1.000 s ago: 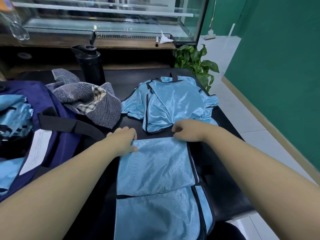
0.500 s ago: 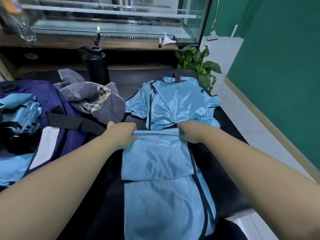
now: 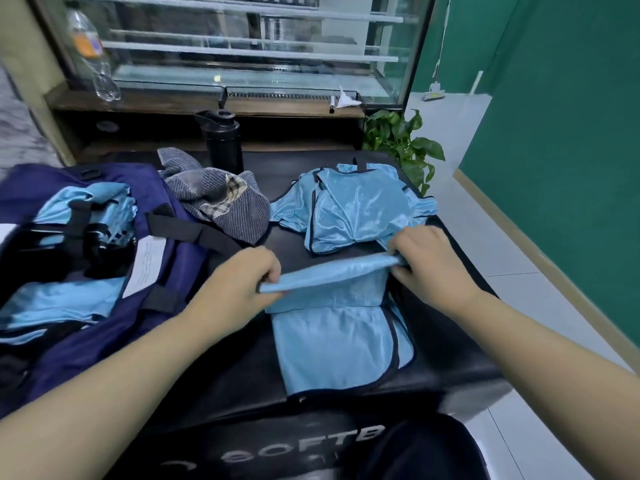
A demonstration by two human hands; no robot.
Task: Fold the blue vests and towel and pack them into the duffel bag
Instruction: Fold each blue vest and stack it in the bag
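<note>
Black padded table (image 3: 450,341), front edge lettered "SOFTB", rest cut off; open navy fabric duffel bag (image 3: 104,341) at left, white label unreadable; light-blue mesh vest (image 3: 332,341) on table, far edge lifted, pinched by left hand (image 3: 239,285) and right hand (image 3: 429,265)

white letters "SOFTB" on black table edge (image 3: 311,441), partly cut off

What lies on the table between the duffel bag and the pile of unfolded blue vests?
In the head view, the crumpled grey striped towel lies between the duffel bag and the pile of unfolded blue vests, with a black bottle standing just behind it.
</note>
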